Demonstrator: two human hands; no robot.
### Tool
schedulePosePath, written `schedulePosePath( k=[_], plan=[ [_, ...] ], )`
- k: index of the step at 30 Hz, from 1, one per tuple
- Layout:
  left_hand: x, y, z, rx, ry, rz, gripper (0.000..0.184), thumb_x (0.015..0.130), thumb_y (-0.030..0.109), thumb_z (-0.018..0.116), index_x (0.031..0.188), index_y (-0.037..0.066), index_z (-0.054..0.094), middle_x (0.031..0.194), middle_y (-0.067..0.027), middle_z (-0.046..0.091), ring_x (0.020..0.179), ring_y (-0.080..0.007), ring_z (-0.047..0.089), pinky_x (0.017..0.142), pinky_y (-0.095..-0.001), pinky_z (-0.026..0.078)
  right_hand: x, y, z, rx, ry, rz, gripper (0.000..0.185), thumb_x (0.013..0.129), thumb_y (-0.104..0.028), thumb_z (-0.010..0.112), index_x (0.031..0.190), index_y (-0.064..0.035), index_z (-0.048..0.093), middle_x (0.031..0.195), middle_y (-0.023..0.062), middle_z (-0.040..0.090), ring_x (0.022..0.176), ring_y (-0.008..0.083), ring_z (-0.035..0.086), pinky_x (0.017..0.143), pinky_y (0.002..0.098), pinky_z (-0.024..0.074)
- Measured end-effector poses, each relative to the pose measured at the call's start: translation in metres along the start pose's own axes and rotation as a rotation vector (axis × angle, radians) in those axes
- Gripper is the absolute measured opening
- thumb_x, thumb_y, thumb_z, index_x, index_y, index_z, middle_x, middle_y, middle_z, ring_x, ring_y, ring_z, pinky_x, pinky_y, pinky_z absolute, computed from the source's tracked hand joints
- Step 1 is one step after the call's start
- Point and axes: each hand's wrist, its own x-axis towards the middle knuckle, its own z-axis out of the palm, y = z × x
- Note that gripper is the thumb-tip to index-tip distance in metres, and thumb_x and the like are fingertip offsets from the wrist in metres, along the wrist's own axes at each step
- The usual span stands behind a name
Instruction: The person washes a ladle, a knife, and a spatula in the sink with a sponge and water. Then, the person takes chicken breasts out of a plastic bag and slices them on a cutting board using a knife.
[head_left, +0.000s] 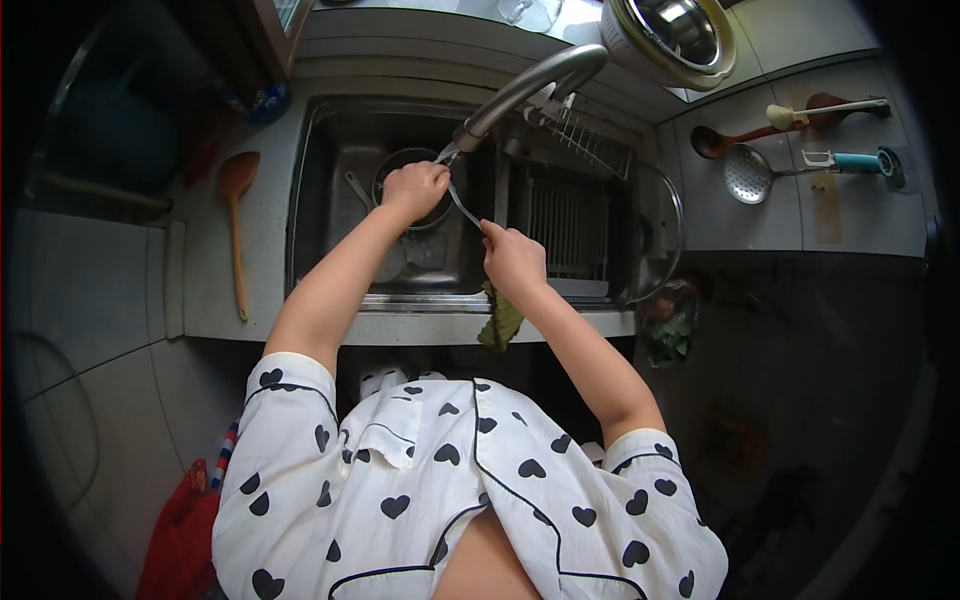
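Under the tap (pixel 520 95), my left hand (pixel 413 190) is closed at the far end of a slim metal utensil (pixel 464 208), with water running by its fingers. The utensil's head is hidden by that hand, so its kind does not show. My right hand (pixel 517 262) pinches the near end of the handle. Below my left hand, a round pot or strainer (pixel 432 213) sits in the sink basin (pixel 335 240). A light-coloured spoon (pixel 358 190) rests at its left. A crumpled dark green piece (pixel 500 322), cloth or leaf, hangs over the sink's front edge beneath my right wrist.
A wooden spatula (pixel 238 235) lies on the left counter. Right of the basin are a dish rack (pixel 565 225) and a glass lid (pixel 668 235). Ladles and a skimmer (pixel 748 175) hang on the right wall. Stacked bowls (pixel 680 40) stand behind the tap.
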Motion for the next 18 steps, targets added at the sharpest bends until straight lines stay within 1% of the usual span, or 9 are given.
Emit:
schedulePosePath(
  k=[4,7,8,9,11,13,14,15,18],
  plan=[
    [0.026,-0.038,0.013,-0.574,-0.445,-0.565,0.044,0.089,0.036,0.034,0.095,0.002,0.060,0.098,-0.0178,0.061,0.090,-0.0352,0.057,0.081,-0.0401,0.044,-0.009,-0.002,-0.012,-0.102,0.167,-0.132,0.033,0.074,-0.012,0.062,0.106,-0.0191,0.061,0.069,0.0062,0.054,0.062,0.0240,0.056,0.057,0.0353,0.0416],
    [0.013,-0.016,0.020,-0.345,0.003,-0.177,0.040,0.088,0.033,0.036,0.100,0.002,0.058,0.104,-0.0168,0.059,0.094,-0.0336,0.055,0.083,-0.0396,0.043,-0.010,-0.004,-0.016,-0.098,0.172,-0.114,0.032,0.074,-0.011,0.062,0.105,-0.0192,0.062,0.070,0.0067,0.055,0.062,0.0243,0.057,0.058,0.0362,0.0423],
    [0.006,-0.007,0.020,-0.254,0.053,-0.030,0.036,0.088,0.030,0.039,0.105,0.004,0.056,0.107,-0.0163,0.057,0.099,-0.0332,0.053,0.086,-0.0396,0.043,-0.009,-0.004,-0.016,-0.104,0.163,-0.103,0.034,0.075,-0.012,0.061,0.107,-0.0207,0.061,0.070,0.0067,0.054,0.062,0.0247,0.057,0.058,0.0367,0.0431],
    [0.000,0.004,0.022,-0.048,0.305,0.174,0.032,0.086,0.028,0.041,0.104,0.006,0.058,0.105,-0.0166,0.057,0.098,-0.0349,0.052,0.084,-0.0415,0.044,-0.006,-0.005,-0.016,-0.110,0.152,-0.093,0.035,0.075,-0.012,0.061,0.109,-0.0222,0.060,0.071,0.0067,0.054,0.061,0.0252,0.056,0.058,0.0372,0.0439],
    [0.005,0.005,0.011,-0.098,0.157,0.137,0.031,0.087,0.028,0.043,0.104,0.006,0.058,0.100,-0.0156,0.059,0.093,-0.0340,0.055,0.080,-0.0438,0.045,-0.005,-0.005,-0.019,-0.109,0.143,-0.085,0.036,0.076,-0.013,0.060,0.111,-0.0241,0.060,0.072,0.0064,0.055,0.061,0.0256,0.057,0.058,0.0376,0.0447],
    [0.017,0.018,-0.025,-0.296,-0.164,-0.125,0.031,0.089,0.029,0.044,0.097,0.004,0.059,0.091,-0.0151,0.058,0.088,-0.0289,0.057,0.078,-0.0364,0.044,-0.006,-0.004,-0.024,-0.095,0.146,-0.084,0.036,0.077,-0.013,0.060,0.111,-0.0250,0.060,0.073,0.0058,0.055,0.062,0.0254,0.057,0.058,0.0375,0.0448],
    [0.032,-0.001,-0.020,-0.487,-0.339,-0.167,0.035,0.088,0.036,0.046,0.094,0.005,0.060,0.081,-0.0098,0.058,0.077,-0.0208,0.056,0.071,-0.0316,0.043,-0.008,-0.005,-0.027,-0.070,0.131,-0.061,0.036,0.077,-0.014,0.060,0.111,-0.0253,0.060,0.073,0.0053,0.055,0.063,0.0253,0.057,0.059,0.0373,0.0450],
    [0.034,-0.005,-0.021,-0.939,-0.312,-0.285,0.037,0.087,0.040,0.048,0.093,0.007,0.062,0.075,-0.0035,0.057,0.070,-0.0129,0.051,0.065,-0.0284,0.041,-0.010,-0.007,-0.031,-0.046,0.116,-0.040,0.035,0.078,-0.014,0.060,0.111,-0.0255,0.060,0.074,0.0048,0.056,0.064,0.0252,0.058,0.059,0.0371,0.0452],
    [0.034,-0.034,-0.019,-0.992,-0.427,-0.632,0.027,0.088,0.034,0.050,0.090,0.010,0.064,0.082,-0.0009,0.061,0.069,-0.0093,0.055,0.063,-0.0262,0.044,-0.010,-0.010,-0.033,0.035,0.068,0.009,0.034,0.079,-0.016,0.060,0.111,-0.0260,0.060,0.075,0.0033,0.057,0.067,0.0249,0.059,0.061,0.0369,0.0455]
  ],
)
